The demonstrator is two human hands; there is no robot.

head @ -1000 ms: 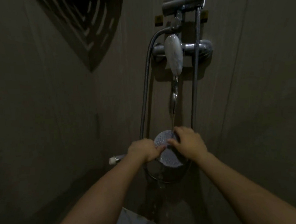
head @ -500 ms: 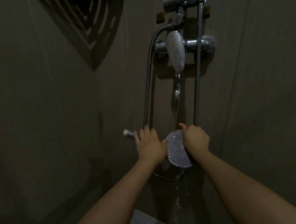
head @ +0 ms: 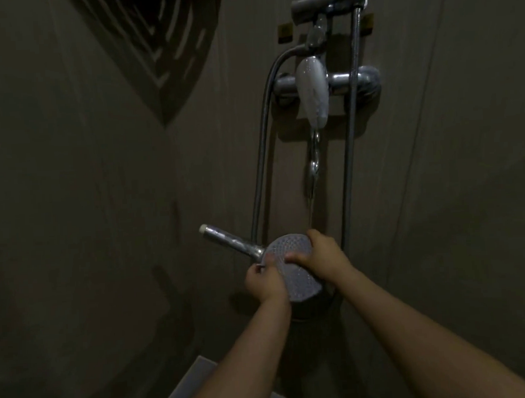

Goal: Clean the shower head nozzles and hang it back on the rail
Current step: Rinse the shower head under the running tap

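Shower head (head: 292, 267) sits low under the tap spout (head: 313, 165), nozzles up, handle (head: 230, 240) pointing up-left. Left hand (head: 264, 282) grips its near-left rim; right hand (head: 319, 258), fingers curled, presses the nozzle face. Rail (head: 353, 127) rises just right of the spout, nearer the right hand.

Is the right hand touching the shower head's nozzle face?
Touching. The head view shows the right hand with its thumb pressed on the shower head nozzle face.

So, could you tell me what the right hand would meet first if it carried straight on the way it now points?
The right hand points up and left across the round nozzle face of the silver shower head, which it already touches. Beyond that, probably the grey hose, though depth is unclear.
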